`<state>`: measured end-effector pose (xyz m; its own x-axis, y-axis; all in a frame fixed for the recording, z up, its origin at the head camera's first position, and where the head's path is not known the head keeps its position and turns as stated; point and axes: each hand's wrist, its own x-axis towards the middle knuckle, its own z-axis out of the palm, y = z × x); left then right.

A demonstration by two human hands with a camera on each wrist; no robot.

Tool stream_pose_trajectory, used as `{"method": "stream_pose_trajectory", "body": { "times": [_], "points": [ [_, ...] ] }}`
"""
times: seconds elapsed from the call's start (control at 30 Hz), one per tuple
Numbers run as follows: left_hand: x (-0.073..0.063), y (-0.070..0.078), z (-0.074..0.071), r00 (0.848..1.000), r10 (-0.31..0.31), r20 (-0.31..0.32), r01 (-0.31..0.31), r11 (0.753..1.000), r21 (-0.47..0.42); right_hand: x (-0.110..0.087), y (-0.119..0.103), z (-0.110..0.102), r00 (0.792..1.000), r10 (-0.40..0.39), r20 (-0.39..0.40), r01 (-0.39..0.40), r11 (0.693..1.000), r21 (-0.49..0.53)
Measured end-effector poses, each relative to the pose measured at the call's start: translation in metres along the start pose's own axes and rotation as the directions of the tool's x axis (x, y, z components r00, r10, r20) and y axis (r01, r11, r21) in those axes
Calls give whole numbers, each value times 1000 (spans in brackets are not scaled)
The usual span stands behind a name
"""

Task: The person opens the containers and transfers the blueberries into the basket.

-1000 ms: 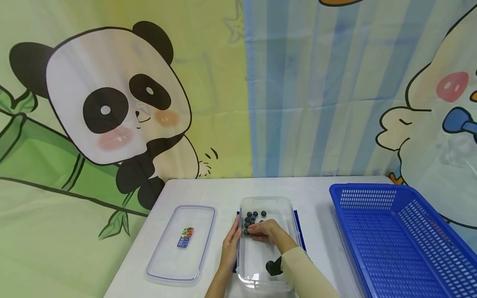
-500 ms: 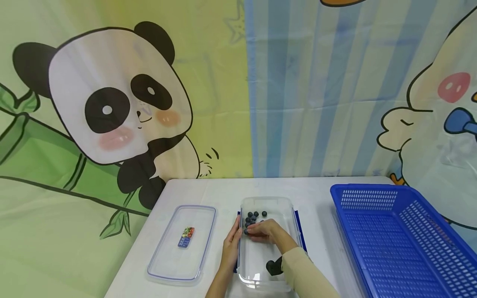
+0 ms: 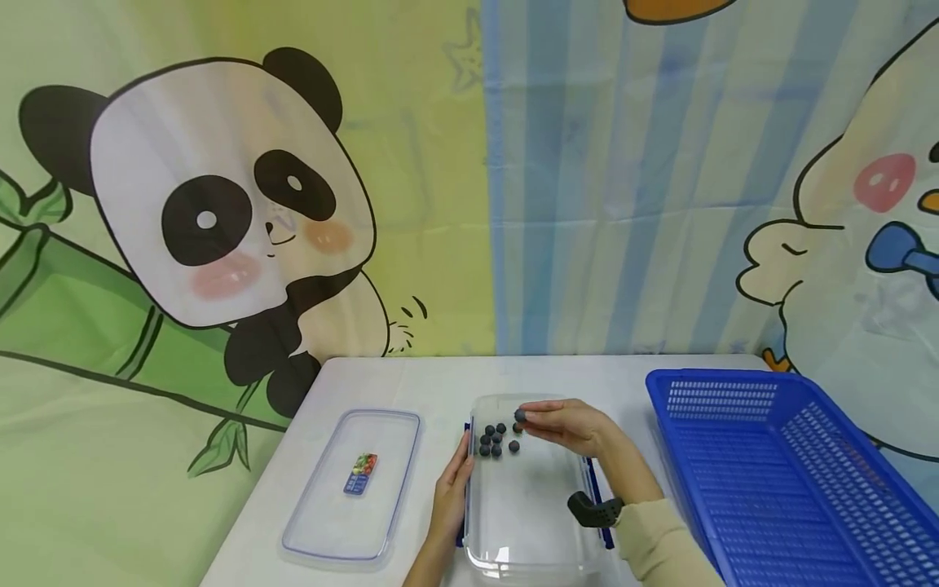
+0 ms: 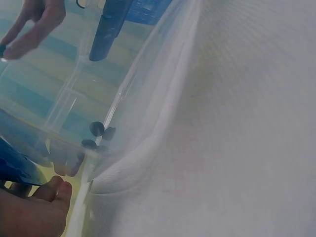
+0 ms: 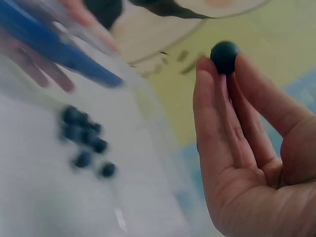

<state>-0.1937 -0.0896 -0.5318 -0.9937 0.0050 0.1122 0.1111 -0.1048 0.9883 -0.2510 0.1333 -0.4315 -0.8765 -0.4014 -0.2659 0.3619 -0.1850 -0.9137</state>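
Observation:
A clear plastic food container (image 3: pixel 513 514) stands on the white table, with several blueberries (image 3: pixel 490 439) gathered at its far left. My right hand (image 3: pixel 575 428) is raised over the container's far right part. Thumb and fingertips pinch one blueberry (image 5: pixel 224 58), plainly seen in the right wrist view. Along the container's left wall, my left hand (image 3: pixel 449 496) rests with its fingers extended against the outside, beside a blue side flap (image 4: pixel 17 163). In the left wrist view the right hand (image 4: pixel 37 24) shows beyond the container.
To the left lies a clear lid (image 3: pixel 330 518) with a blue seal and a small coloured label (image 3: pixel 361 474). A large blue perforated basket (image 3: pixel 678 379) stands on the right. Behind the table hangs a cartoon-print curtain (image 3: pixel 572 204).
My right hand has picked a blueberry from the cluster and lifted it up and to the right. The left hand has stayed at the container's side.

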Motion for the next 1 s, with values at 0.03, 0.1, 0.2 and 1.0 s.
{"method": "stream_pose_trajectory", "body": {
  "times": [0.03,0.1,0.2,1.0],
  "points": [
    [-2,5,0,1000,-12,-6,12,1000,-1,-9,-8,-10,1000,-11,22,11,1000,-1],
    [-5,14,1,1000,-20,-9,20,1000,3,-27,-24,-32,998,-30,52,30,999,-14],
    [-8,23,3,1000,-29,-11,30,999,25,-56,-44,-71,997,-49,68,54,996,-73],
    [4,-16,-3,999,-34,-20,34,999,28,-133,24,-297,913,232,336,-289,949,129]
  ]
}}
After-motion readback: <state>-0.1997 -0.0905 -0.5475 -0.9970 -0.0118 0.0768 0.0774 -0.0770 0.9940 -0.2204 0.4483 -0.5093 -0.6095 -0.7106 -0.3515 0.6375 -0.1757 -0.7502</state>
